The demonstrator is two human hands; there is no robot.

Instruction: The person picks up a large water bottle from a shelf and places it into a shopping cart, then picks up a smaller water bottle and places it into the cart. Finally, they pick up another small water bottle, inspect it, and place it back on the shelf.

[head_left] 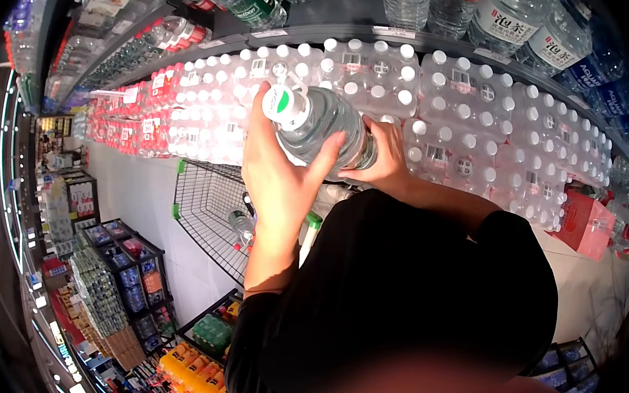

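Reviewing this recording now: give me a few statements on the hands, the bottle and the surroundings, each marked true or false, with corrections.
1. The left hand and right hand are both on one large clear bottle. True.
2. The cap of that bottle is solid red. False: it is white with a green mark.
3. A wire cart with green corner pieces is in view. True.
4. No bottle is in the cart. False: a lying bottle shows inside it.
5. Packs of white-capped bottles line the front of the shelving. True.
6. The person's sleeves are white. False: they are black.
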